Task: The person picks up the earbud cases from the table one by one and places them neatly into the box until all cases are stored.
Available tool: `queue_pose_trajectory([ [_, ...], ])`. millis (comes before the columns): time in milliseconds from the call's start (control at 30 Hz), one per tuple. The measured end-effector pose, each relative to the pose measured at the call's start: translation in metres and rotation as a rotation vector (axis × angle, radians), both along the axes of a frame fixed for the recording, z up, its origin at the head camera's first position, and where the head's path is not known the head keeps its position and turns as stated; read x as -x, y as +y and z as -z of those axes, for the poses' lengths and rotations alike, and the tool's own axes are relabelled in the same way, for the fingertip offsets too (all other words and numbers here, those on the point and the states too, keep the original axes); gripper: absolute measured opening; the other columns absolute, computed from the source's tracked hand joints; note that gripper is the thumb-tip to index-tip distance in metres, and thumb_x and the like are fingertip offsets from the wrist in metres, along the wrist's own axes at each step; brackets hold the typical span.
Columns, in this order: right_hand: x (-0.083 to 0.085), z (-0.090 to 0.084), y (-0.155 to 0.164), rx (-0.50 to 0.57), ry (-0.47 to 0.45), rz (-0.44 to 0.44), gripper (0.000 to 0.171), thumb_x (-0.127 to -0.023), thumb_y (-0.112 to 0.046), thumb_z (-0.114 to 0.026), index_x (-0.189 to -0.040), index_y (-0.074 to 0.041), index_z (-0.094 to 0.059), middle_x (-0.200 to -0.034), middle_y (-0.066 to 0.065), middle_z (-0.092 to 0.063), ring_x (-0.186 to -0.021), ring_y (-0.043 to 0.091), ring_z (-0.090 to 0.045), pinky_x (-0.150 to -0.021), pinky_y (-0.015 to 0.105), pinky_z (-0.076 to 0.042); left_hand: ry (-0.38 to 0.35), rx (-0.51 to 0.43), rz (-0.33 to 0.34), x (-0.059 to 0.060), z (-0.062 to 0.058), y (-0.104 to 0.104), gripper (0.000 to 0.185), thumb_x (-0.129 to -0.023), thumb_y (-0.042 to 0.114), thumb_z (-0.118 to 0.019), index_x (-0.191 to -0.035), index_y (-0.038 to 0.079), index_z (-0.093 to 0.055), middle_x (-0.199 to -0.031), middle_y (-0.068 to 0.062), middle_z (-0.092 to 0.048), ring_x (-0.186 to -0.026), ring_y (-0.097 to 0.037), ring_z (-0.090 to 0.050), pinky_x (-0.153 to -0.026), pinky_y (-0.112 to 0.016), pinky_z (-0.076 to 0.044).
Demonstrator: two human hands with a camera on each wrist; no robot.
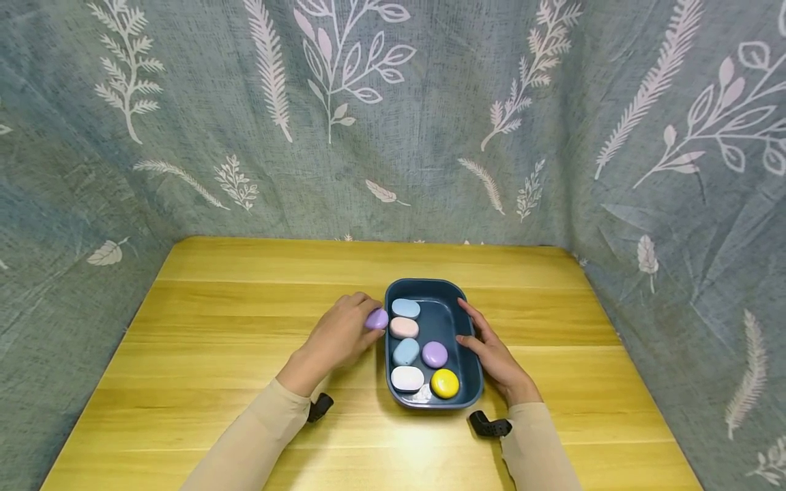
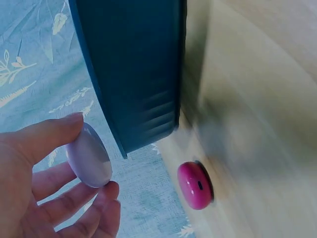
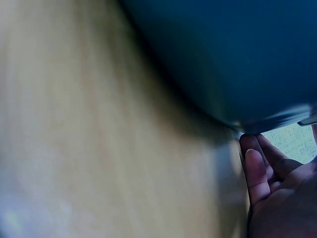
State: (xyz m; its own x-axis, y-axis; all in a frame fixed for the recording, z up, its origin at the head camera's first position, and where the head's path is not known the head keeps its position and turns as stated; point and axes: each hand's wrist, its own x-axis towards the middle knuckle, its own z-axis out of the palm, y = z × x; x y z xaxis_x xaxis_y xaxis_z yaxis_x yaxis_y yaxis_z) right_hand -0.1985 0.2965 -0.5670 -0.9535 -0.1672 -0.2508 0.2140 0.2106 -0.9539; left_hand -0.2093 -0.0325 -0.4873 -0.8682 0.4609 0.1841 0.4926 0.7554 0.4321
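A dark blue tray [image 1: 468, 320] stands on the wooden table [image 1: 245, 307] and holds several smooth pebble-shaped pieces: light blue [image 1: 406, 308], pink [image 1: 404, 328], blue [image 1: 406, 352], purple [image 1: 434, 354], white [image 1: 408, 378] and yellow [image 1: 445, 383]. My left hand [image 1: 344, 334] pinches a lilac pebble [image 1: 376, 319] between thumb and fingers just outside the tray's left rim; the left wrist view shows the lilac pebble [image 2: 90, 156] beside the tray wall [image 2: 133, 69]. My right hand [image 1: 494, 354] lies with straight fingers against the tray's right side, and its fingertips [image 3: 255, 166] touch the tray's wall [image 3: 233, 54].
A grey-green leaf-patterned cloth [image 1: 393, 116] hangs close around the back and both sides of the table. A pink round knob [image 2: 194, 185] shows on the table's side in the left wrist view. Bare wood lies left, right and behind the tray.
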Motion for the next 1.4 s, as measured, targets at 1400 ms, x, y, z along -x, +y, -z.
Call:
queue_pose_trajectory([
  [1400,0.0,0.001,0.002,0.02,0.018,-0.016,0.068,-0.105,-0.019,-0.058,-0.158,-0.051,-0.031,-0.175,-0.002,-0.009,-0.16,0.031,-0.013,-0.124,0.056,-0.025,-0.003,0.15,0.2,0.015,-0.013,0.057,0.045,-0.098,0.033,-0.072,-0.137,0.012,-0.065,-0.134,-0.006,-0.064,-0.119,-0.023,-0.06,-0.105,-0.037,-0.052],
])
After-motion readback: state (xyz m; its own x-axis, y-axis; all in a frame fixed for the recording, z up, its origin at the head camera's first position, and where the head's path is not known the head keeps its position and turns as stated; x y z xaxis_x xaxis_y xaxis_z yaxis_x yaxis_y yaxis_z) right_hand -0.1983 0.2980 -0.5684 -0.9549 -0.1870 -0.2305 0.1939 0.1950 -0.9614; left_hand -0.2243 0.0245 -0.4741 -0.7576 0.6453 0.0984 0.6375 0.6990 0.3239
